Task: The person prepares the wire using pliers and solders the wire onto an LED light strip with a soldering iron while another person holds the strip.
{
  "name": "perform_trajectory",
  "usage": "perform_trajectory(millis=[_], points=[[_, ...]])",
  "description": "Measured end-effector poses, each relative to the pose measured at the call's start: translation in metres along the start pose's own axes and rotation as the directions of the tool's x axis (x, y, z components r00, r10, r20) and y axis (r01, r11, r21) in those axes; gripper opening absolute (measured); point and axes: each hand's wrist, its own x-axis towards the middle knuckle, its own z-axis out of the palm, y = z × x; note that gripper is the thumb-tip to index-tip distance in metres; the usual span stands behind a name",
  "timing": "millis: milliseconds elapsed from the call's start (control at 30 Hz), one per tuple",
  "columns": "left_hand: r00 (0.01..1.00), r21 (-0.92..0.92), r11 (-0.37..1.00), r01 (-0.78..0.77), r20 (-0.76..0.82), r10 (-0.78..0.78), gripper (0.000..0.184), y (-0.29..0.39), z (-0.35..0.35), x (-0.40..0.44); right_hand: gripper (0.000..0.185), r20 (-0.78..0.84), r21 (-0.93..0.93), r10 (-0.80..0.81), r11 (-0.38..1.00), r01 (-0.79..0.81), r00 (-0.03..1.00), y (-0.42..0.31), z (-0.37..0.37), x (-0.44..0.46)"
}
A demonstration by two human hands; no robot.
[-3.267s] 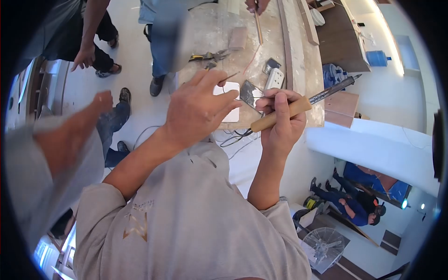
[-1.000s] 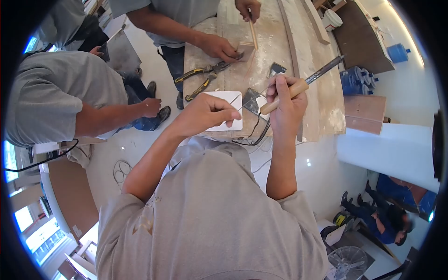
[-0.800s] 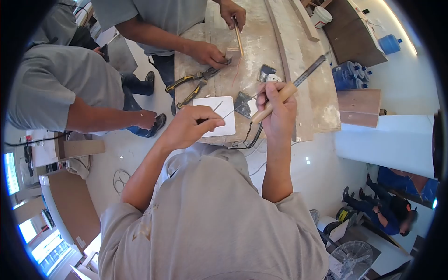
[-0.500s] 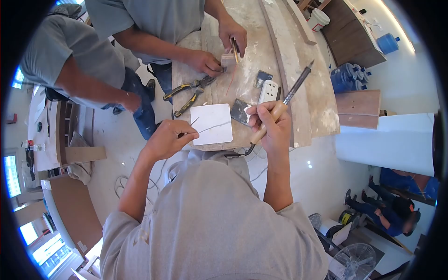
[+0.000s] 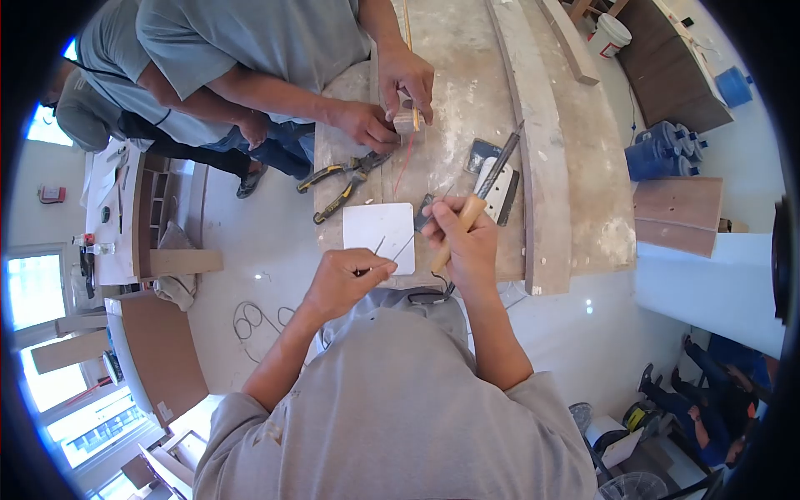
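My right hand (image 5: 468, 246) is closed around the wooden handle of a soldering iron (image 5: 503, 163). Its metal shaft points up and away to the right, and its cord hangs below. Between the fingertips of my left hand (image 5: 343, 285) is a thin grey wire (image 5: 405, 249), whose end slants over a white square plate (image 5: 377, 218) on the workbench. The tip of the iron is apart from this wire. A dark flat piece (image 5: 425, 214) lies by my right fingers, and a white power strip (image 5: 497, 190) sits behind the iron.
Pliers with yellow-black handles (image 5: 343, 187) lie left on the workbench (image 5: 454, 75). Across it, a co-worker's hands (image 5: 364, 125) hold a small block (image 5: 406, 122) and thin stick near a red wire. A long board (image 5: 542, 142) runs along the right.
My left hand has moved right with the wire, closer to my right hand. The soldering iron has shifted slightly down and left. The view has shifted, and the second co-worker at left has turned away.
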Motion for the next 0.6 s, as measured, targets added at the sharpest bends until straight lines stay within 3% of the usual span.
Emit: perform_trajectory(millis=[233, 300, 333, 500, 533, 600], points=[[1.0, 0.002, 1.0, 0.008, -0.026, -0.008, 0.017, 0.005, -0.011, 0.034, 0.013, 0.095, -0.176, 0.044, 0.984, -0.027, 0.995, 0.011, 0.019, 0.017], [0.999, -0.08, 0.996, -0.027, -0.039, 0.024, 0.017, 0.003, -0.013, 0.055, 0.014, 0.031, -0.203, 0.022, 0.979, -0.015, 0.999, 0.011, 0.024, 0.02], [0.999, -0.037, 0.999, 0.038, -0.009, -0.039, 0.017, 0.007, -0.017, 0.061, 0.014, 0.002, -0.206, -0.001, 0.979, 0.002, 1.0, 0.011, 0.021, 0.024], [0.998, -0.014, 0.999, 0.049, 0.048, -0.048, 0.019, 0.005, -0.028, 0.083, 0.011, -0.142, -0.204, -0.078, 0.978, 0.048, 0.987, -0.002, 0.007, 0.041], [0.997, -0.002, 0.998, 0.055, 0.05, -0.055, 0.018, 0.003, -0.029, 0.087, 0.016, -0.221, -0.224, -0.035, 0.974, -0.016, 0.975, -0.008, 0.005, 0.043], [0.995, -0.009, 0.996, 0.086, -0.045, -0.087, 0.018, -0.004, -0.031, 0.095, 0.022, -0.21, -0.284, -0.031, 0.958, -0.03, 0.977, -0.012, -0.004, 0.043]])
